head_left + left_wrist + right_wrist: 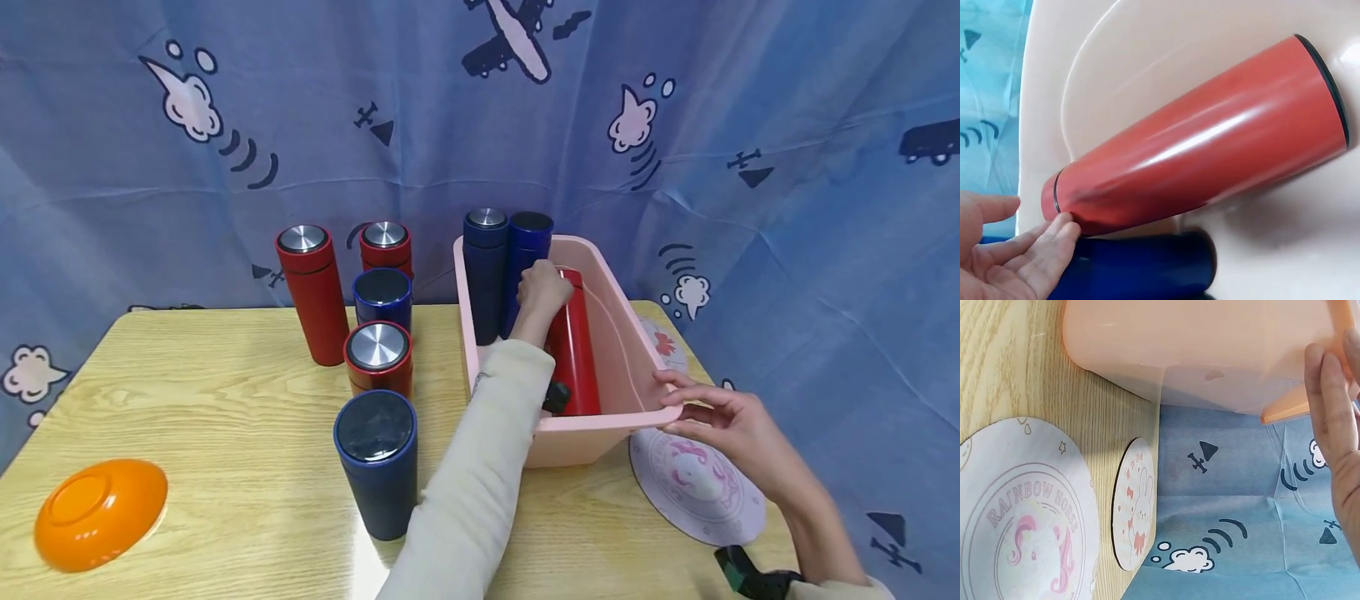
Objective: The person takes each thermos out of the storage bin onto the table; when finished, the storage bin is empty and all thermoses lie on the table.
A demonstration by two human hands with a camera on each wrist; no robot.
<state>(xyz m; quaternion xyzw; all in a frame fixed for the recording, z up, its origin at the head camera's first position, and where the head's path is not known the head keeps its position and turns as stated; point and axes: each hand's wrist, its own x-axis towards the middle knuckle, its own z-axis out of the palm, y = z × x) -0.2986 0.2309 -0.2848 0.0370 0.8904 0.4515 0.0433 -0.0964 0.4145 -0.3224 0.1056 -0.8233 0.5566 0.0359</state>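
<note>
In the head view, my left hand is inside a pink plastic bin, at the far end of a red thermos that lies aslant. The left wrist view shows its fingertips against the red thermos near the lid seam, the thumb apart. Beside that hand, a blue thermos with a black lid and a dark blue thermos with a silver lid stand in the bin. My right hand holds the bin's near right corner by the rim; its fingers touch the bin.
Left of the bin, several thermoses stand in a rough row, from a red one at the back to a dark blue one in front. An upturned orange bowl lies at left. Round printed mats lie beside the bin, before the curtain.
</note>
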